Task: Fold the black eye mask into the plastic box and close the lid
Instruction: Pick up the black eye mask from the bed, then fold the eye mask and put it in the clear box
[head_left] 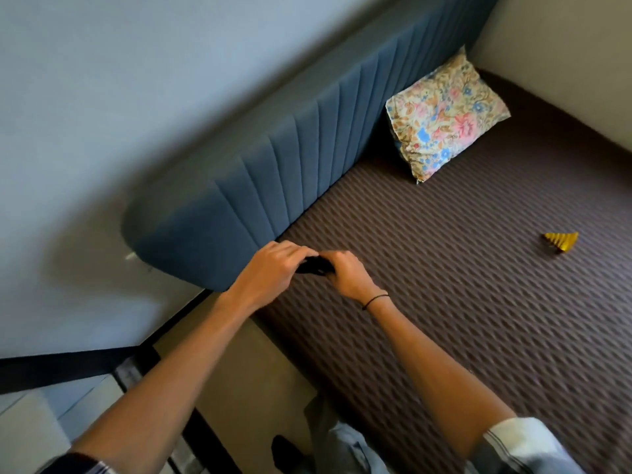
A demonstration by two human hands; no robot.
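The mask (313,267) is bunched up between both hands — left hand (270,268) and right hand (345,271) both clamped on it, held over the bed (444,285) by the blue headboard (273,165). Nothing blocks them — a floral pillow (446,116) and a small yellow thing (561,241) lie well apart.

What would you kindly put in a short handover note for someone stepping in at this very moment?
Left hand and right hand: both closed on the black eye mask, held between them just above the brown bedspread, near the blue headboard.
Plastic box: not in view.
Also on the bed: a floral pillow and a small yellow object, both well clear of the hands.
Done: mask picked up; how far it is folded cannot be told.
Left: finish folding, put it into the box, close the lid.
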